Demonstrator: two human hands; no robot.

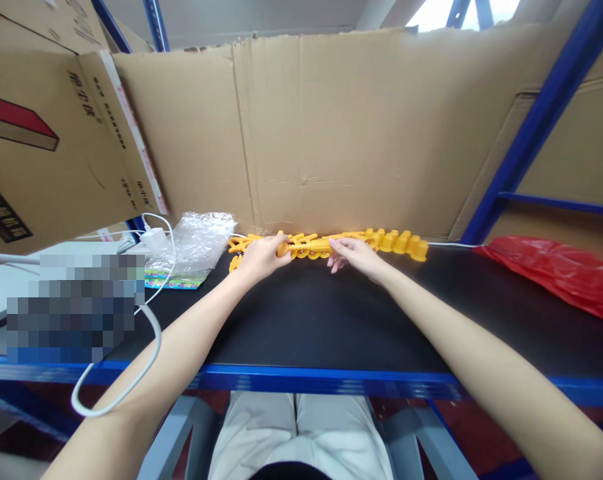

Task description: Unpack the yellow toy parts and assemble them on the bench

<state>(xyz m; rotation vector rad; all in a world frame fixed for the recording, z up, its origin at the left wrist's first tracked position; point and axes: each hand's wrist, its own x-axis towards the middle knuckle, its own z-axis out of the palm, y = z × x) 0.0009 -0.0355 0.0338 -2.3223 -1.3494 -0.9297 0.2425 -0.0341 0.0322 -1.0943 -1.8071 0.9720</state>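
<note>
My left hand (267,257) is closed around one end of a yellow plastic rod (308,246), which lies level above the back of the black tabletop. At its other end, the thumb and fingertips of my right hand (354,256) pinch the rod, with the lower fingers hanging loosely curled. Behind and below it are several more yellow plastic parts: thin sticks (301,237) near the cardboard, and round pieces (317,254) partly hidden by the rod and my hands. To the right, yellow cup-like pieces (404,244) stand in a row.
Cardboard (371,133) walls off the back. Clear plastic wrap (196,237) and a white cable (156,333) lie left, the cable looping over my left forearm. A red plastic bag (556,273) sits right, beside a blue metal post (526,133). A blue rail (331,380) edges the front.
</note>
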